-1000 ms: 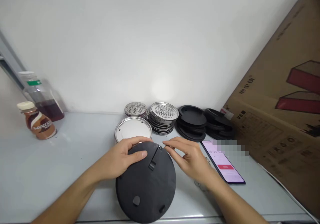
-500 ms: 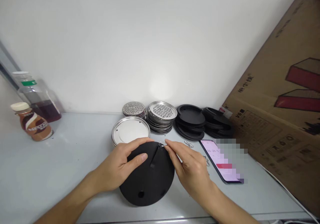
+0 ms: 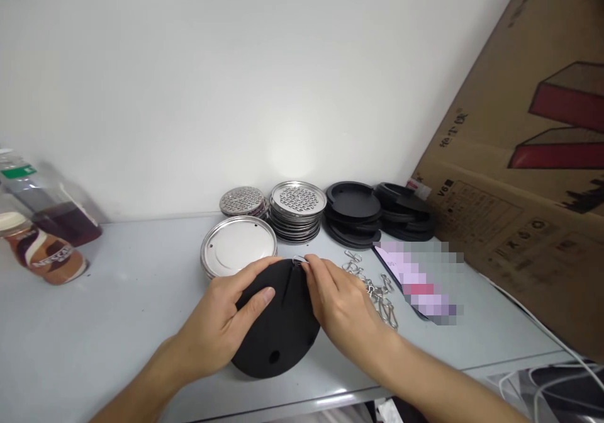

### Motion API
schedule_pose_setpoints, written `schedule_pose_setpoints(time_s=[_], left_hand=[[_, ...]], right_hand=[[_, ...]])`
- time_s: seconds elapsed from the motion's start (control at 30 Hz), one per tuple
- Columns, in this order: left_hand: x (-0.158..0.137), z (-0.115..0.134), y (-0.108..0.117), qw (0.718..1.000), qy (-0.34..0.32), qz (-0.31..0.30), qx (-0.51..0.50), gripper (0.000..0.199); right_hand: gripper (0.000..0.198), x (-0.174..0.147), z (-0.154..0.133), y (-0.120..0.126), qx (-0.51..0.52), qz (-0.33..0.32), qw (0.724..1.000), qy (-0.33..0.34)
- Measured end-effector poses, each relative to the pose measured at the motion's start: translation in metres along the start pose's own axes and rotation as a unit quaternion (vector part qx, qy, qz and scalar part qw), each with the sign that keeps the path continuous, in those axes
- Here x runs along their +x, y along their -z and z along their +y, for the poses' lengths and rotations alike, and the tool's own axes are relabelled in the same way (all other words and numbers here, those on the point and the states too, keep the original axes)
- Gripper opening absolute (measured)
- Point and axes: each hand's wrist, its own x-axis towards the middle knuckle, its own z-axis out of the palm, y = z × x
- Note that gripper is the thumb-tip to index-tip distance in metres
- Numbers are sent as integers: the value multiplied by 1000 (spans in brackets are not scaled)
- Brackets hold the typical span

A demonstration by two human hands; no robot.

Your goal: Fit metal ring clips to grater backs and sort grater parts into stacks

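A round black disc [image 3: 278,322] with a slot near its top edge and a hole low down is held tilted above the table. My left hand [image 3: 226,316] grips it by the left side, thumb on the face and fingers behind the rim. At the top edge, by the slot, sits a small bent wire clip [image 3: 299,260]. My right hand [image 3: 342,297] pinches this clip with thumb and forefinger, its fingers resting along the disc's right edge. Behind my right hand lies a heap of wire clips [image 3: 387,310]. A shiny metal lid [image 3: 240,243] stands just beyond my left hand.
Along the wall are perforated metal discs [image 3: 243,201], a stack of metal grater discs [image 3: 297,199] and piled black lids [image 3: 353,203]. A phone [image 3: 415,287] lies to the right, before a large carton [image 3: 509,221]. Two bottles, one labelled Nescafe [image 3: 47,253], stand left.
The disc has tipped more upright, and my right fingers have closed further over the clip at its edge. My view has shifted, uncovering more of the clip heap.
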Motion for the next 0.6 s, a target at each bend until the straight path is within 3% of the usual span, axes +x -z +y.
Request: schedule_pose_setpoints(time_s=[0.13,0.27,0.37,0.47,0.53,0.6], left_hand=[[0,-2,5,1000,10,2,-14,40],[1,-1,2,997,29,-12,-72,38],[2,2,-4,995,25,5,-102,40],[1,4,-6,991,39,9,-126,39],[0,4,-4,989,49,-2,-138,38],[0,3,-1,987,57,-7,-147,39]], right_hand=[[23,5,4,0,30,37,999,20],[35,6,11,5,182,65,980,43],[24,11,11,12,346,50,930,-110],[21,18,13,19,487,9,835,-256],[23,21,16,22,528,-11,806,-266],[21,23,22,25,523,-24,816,-243]])
